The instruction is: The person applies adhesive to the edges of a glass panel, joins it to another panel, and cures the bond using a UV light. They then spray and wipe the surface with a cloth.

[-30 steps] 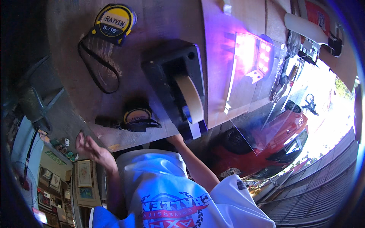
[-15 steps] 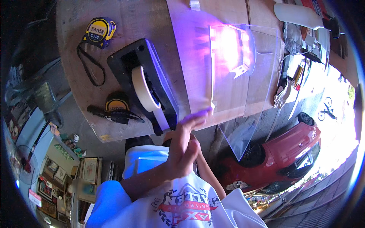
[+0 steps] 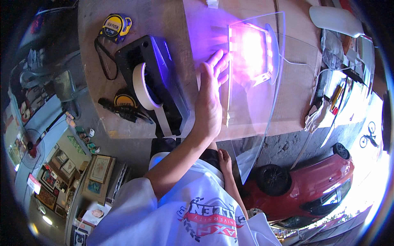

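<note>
And here's your left hand (image 3: 210,100), stretched up through the middle of the frame, fingers extended and slightly parted, nothing gripped! They sit beside the pale narrow strip (image 3: 228,94) along the left side of the large, clear, flat sheet (image 3: 256,104); whether they touch it, you can't tell from here. That sheet lies right of centre, its lower corner jutting past the brown wooden tabletop (image 3: 164,18). Your right hand (image 3: 224,160) is down below the near edge, partly turned away, so its grip can't be told.

The step in hand looks like a reach to the sheet's left side; the move calls for light, flat fingers and respect for that overhang.

Now the count: one sheet, one glowing purple-white lamp (image 3: 252,51) showing at the sheet's upper part, one long black tape dispenser (image 3: 171,84) carrying one cream tape roll (image 3: 141,92), and two yellow-and-black tape measures, one upper left (image 3: 117,28), one lower (image 3: 124,101).
</note>
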`<state>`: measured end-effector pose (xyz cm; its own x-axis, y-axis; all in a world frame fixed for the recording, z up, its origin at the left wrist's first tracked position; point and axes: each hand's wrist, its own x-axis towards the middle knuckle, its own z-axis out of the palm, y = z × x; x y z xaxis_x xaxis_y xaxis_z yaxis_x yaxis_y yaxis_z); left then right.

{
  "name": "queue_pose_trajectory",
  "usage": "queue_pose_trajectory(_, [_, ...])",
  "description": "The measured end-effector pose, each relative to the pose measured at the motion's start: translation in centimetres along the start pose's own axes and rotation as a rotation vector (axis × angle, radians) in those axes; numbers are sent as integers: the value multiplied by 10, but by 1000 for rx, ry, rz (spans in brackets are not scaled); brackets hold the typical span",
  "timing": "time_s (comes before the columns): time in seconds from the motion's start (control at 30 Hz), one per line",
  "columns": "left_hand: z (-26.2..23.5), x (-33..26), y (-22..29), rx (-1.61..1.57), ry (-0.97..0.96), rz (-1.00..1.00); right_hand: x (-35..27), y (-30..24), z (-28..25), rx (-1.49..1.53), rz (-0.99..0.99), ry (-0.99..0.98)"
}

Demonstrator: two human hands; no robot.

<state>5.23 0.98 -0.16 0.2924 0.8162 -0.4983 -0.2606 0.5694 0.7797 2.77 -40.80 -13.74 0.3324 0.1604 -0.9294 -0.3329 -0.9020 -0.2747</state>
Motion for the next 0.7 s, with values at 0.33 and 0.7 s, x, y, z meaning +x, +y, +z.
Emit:
queue_pose_trajectory(0.33, [-6,2,-1,75,56,-21,5,17,-22,46,-151,47])
queue_pose_trajectory(0.7, [-23,-51,-10,205,-7,-175,-8,-32,-33,-215,-209,-32])
